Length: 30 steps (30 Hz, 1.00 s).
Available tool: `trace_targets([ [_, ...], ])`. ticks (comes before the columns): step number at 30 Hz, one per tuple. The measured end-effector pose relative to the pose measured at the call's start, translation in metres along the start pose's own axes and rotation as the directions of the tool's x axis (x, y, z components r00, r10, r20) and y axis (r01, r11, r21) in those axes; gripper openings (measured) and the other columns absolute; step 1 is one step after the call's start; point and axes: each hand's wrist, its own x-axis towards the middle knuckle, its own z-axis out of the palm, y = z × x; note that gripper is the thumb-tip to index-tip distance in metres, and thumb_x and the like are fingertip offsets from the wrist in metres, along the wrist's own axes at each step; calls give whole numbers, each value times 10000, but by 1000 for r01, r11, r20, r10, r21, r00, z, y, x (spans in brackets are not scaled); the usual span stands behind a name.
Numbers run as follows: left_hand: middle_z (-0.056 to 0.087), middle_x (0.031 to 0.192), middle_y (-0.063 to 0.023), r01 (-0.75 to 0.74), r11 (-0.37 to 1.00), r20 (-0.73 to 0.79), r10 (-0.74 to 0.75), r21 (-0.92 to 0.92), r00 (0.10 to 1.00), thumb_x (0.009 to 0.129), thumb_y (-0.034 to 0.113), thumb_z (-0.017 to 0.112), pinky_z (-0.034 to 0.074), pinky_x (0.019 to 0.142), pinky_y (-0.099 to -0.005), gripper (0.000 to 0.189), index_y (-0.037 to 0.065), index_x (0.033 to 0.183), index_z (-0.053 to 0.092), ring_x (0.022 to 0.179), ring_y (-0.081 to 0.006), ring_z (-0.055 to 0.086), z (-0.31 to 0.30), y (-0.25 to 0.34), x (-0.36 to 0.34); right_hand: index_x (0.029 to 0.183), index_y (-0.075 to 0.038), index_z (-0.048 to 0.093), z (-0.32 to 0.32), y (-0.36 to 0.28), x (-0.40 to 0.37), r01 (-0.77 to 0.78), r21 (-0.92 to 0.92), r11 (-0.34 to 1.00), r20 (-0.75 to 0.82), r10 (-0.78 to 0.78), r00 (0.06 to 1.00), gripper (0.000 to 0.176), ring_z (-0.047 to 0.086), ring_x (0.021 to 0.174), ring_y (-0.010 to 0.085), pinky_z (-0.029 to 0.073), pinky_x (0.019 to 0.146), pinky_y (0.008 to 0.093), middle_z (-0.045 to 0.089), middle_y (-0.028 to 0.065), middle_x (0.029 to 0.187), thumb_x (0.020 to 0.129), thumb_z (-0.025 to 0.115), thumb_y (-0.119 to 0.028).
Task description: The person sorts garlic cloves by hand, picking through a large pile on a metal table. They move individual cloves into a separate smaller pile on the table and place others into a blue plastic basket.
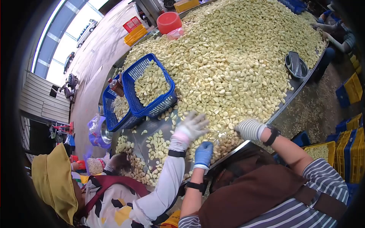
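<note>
A blue glove covers my left hand (204, 155), whose fingers are curled together at the near edge of the metal table; anything inside them is hidden. To its right, my right hand (249, 129), in a white striped glove, has its fingers bent down over the pale garlic-like cloves (232, 85). What those fingers hold cannot be made out. Browner cloves (226, 146) lie between my two hands. Just beyond my left hand, a co-worker's white-gloved hand (191, 126) is spread over the cloves.
Two blue baskets (173, 95) with cloves stand on the left, beside a bottle (116, 86). A red tub (169, 22) is at the back, a dark bowl (295, 65) at the right edge. The co-worker (114, 197) sits close on my left; another person is far right.
</note>
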Motion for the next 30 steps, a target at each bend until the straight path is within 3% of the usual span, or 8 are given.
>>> trace_targets([
  [2,632,751,-96,-487,802,-269,582,347,767,825,246,619,464,629,-374,286,-25,914,632,603,-235,573,-3,-50,32,883,-38,675,10,-26,9,47,-68,997,118,-39,992,184,667,756,330,526,639,434,664,172,769,767,585,-148],
  [9,645,733,-104,-93,897,-284,233,433,930,797,202,659,472,669,-341,211,-2,827,614,665,-188,581,-6,-18,-1,845,-13,638,46,-74,35,373,-44,927,32,-371,928,152,659,721,336,524,626,422,644,167,745,765,588,-133],
  [14,677,864,-150,-315,838,62,322,446,945,807,250,646,497,743,-339,356,80,1119,629,780,-232,642,8,-2,-31,897,-65,633,3,-60,12,379,86,921,41,-384,923,150,637,710,347,502,610,429,634,141,736,770,592,-134],
  [19,636,1135,-176,68,672,-111,22,737,994,798,282,595,477,879,-400,672,292,1425,353,1019,-337,624,-54,-26,-37,879,-34,648,-2,-20,14,148,139,979,-162,-125,979,166,645,761,349,513,647,425,649,172,776,759,580,-127],
  [21,646,1115,-184,347,773,-377,-152,531,914,738,187,630,514,804,-340,689,178,1393,418,916,-284,667,-69,-6,-64,885,-15,639,-13,-7,15,-15,102,995,-267,42,963,176,646,772,356,519,647,429,650,184,816,758,595,-128],
  [23,660,1050,-177,205,850,-358,-21,485,934,770,146,630,535,678,-319,597,81,1342,471,800,-219,671,-78,-29,-44,895,-12,642,-22,-11,24,5,32,999,-286,5,958,180,651,786,356,524,651,431,654,187,846,763,597,-125],
  [25,592,667,-64,-30,999,-226,20,-40,974,822,131,602,425,444,-279,445,108,1264,557,522,-105,534,-42,-19,-41,905,-9,644,-16,-19,37,40,-43,998,-305,-51,951,184,655,800,357,529,656,434,657,190,876,768,598,-121],
  [30,586,684,-5,-31,990,-90,19,-137,996,862,148,611,367,420,-228,243,65,1087,650,497,-66,467,-11,-17,-26,911,-22,663,2,-24,66,68,-125,990,-221,-94,971,168,669,841,341,537,665,441,670,185,890,780,578,-84],
])
